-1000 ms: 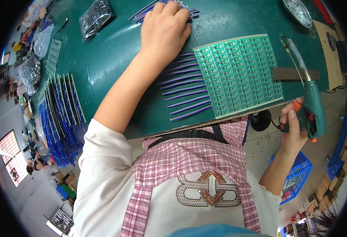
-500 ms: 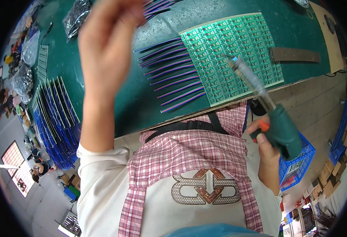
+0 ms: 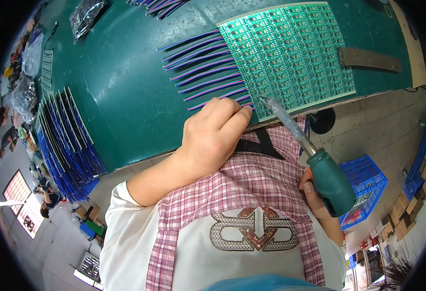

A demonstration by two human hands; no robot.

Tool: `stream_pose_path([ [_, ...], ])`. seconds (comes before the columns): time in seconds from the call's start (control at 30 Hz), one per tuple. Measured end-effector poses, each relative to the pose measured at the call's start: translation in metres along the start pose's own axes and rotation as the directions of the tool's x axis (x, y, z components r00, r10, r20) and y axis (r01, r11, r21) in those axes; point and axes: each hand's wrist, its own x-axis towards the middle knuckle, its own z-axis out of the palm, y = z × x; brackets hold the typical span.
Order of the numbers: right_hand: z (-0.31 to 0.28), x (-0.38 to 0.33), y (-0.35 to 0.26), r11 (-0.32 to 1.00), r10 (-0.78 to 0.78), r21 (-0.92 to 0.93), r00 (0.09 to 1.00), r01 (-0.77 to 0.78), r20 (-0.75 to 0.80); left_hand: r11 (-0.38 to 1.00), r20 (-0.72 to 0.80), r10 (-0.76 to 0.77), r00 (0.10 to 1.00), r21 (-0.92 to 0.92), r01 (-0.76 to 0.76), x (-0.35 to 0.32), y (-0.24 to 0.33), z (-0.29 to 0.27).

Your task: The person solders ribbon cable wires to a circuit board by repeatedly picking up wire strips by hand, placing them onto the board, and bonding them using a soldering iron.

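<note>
My left hand (image 3: pixel 215 133) is closed at the near left corner of the green circuit board panel (image 3: pixel 290 58), its fingers pinching a thin multicoloured ribbon wire at the panel's edge; most of that wire is hidden under the hand. Several like ribbon wires (image 3: pixel 208 69) lie in a row, their right ends at the panel's left edge. In my right hand (image 3: pixel 315 196) is a green soldering gun (image 3: pixel 333 182) with an orange trigger. Its tip points up and left, over the panel's near left part; whether it touches is unclear.
A flat brownish bar (image 3: pixel 370 60) rests across the panel's right edge. More ribbon wires (image 3: pixel 162 6) lie at the table's far side, near a clear plastic bag (image 3: pixel 84 17). Wired board strips (image 3: pixel 65 145) are stacked at the left. A blue crate (image 3: pixel 365 184) stands below, right of the table.
My left hand has come down from the far side of the table to the panel's near left corner and closed on a wire. The soldering gun's tip has moved left and nearer.
</note>
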Motion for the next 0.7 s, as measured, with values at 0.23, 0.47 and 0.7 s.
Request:
stream_pose_path([
  [0.23, -0.003, -0.002, -0.008, 0.956, -0.100, -0.275, 0.995, 0.099, 0.011, 0.982, 0.030, 0.097, 0.995, 0.162, -0.100, 0.001, 0.004, -0.001],
  [0.47, -0.005, 0.005, -0.022, 0.988, 0.052, -0.148, 0.999, -0.051, 0.003, 0.988, -0.033, 0.111, 0.993, 0.108, -0.107, -0.001, 0.000, 0.002],
  [0.7, -0.006, 0.011, -0.025, 0.987, -0.004, -0.159, 1.000, 0.001, -0.016, 0.995, -0.018, 0.070, 0.997, 0.066, -0.068, -0.001, 0.000, 0.001],
])
